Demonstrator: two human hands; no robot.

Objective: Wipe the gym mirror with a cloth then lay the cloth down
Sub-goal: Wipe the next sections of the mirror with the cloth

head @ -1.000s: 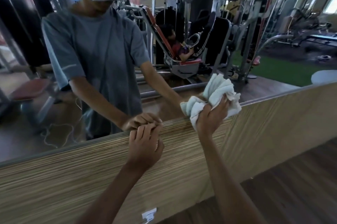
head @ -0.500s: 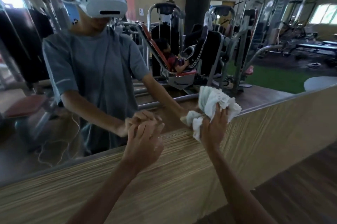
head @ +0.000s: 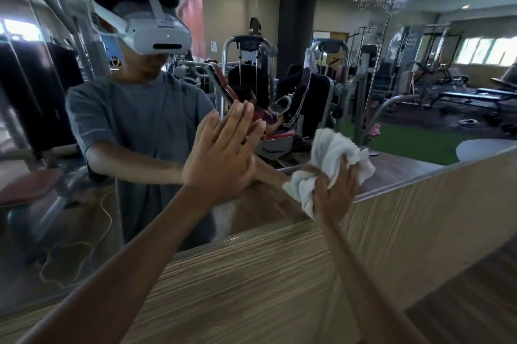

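Observation:
The gym mirror [head: 363, 69] fills the wall ahead above a striped wooden panel [head: 279, 273]. My right hand [head: 337, 189] presses a crumpled white cloth [head: 331, 159] against the glass just above the mirror's lower edge. My left hand [head: 221, 153] is flat against the mirror with fingers spread, meeting its own reflection. The glass shows my reflection in a grey T-shirt and a white headset.
Reflected gym machines, benches and green turf fill the mirror. A vertical seam [head: 389, 35] between mirror panels runs right of the cloth. Dark wooden floor [head: 475, 301] lies at the lower right below the panel.
My left hand has risen from the mirror's bottom edge and opened flat on the glass. The right hand and cloth have shifted slightly up the mirror, and the view has tilted upward.

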